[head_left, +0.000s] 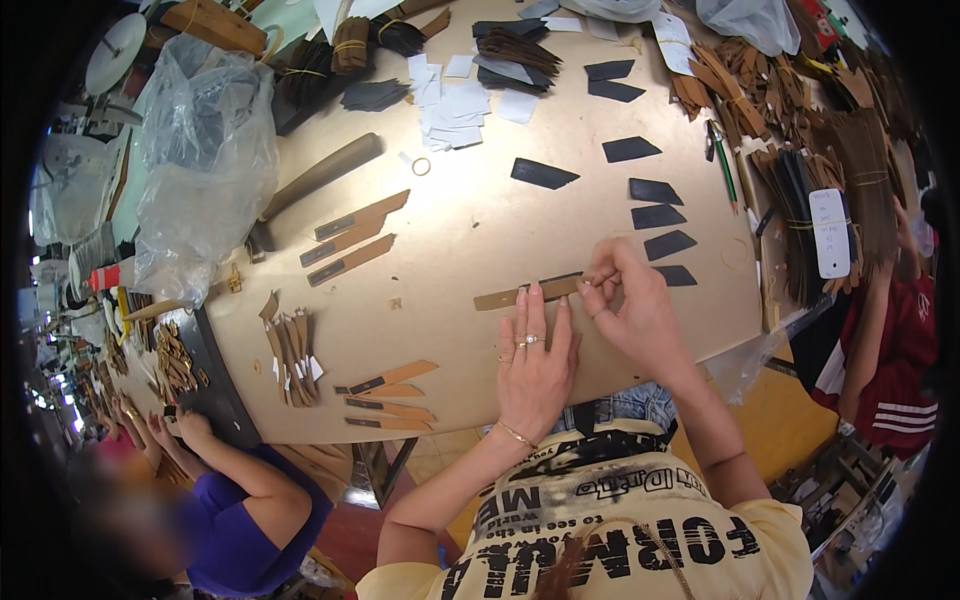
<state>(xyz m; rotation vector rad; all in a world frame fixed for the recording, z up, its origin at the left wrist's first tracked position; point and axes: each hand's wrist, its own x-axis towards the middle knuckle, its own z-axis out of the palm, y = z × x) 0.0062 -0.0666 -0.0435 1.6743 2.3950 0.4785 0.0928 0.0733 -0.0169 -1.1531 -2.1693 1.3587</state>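
Brown strip (500,299) partly covered by the left hand (538,375), its three-o'clock end hidden by the right hand (635,310), a co-worker's head (140,505) blurred at eight o'clock, yellow shirt (640,525) cut off at five o'clock

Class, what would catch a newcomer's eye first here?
Probably the left hand on a brown strip, right of centre on the tan table, the right hand pinching the strip's right end. Next, perhaps the white pieces toward the back and the big clear plastic bag at the left.
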